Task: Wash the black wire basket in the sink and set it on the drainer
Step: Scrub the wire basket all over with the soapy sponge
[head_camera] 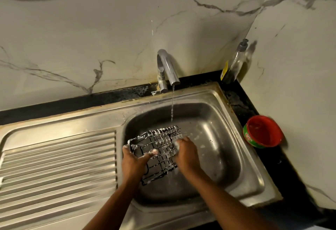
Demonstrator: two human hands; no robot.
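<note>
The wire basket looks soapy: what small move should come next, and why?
Probably slide the black wire basket further back under the thin stream from the tap and turn it. White foam clings to its wires, the water only hits its far edge, and the left hand and right hand grip it over the sink.

In the middle of the frame a foam-streaked black wire basket (160,149) is tilted over the steel sink (218,120), under a thin stream of water (172,106) from the chrome tap (166,67). The person's left grip (133,160) holds the basket's left end, thumb across the wires. The right grip (185,155) is against its right side, fingers curled by a pale foamy lump; what they clasp is unclear. The ribbed drainer (58,157) fills the lower left. On the black counter (109,96) at right stand a clear pump bottle (234,64) and a red tub (262,131).
</note>
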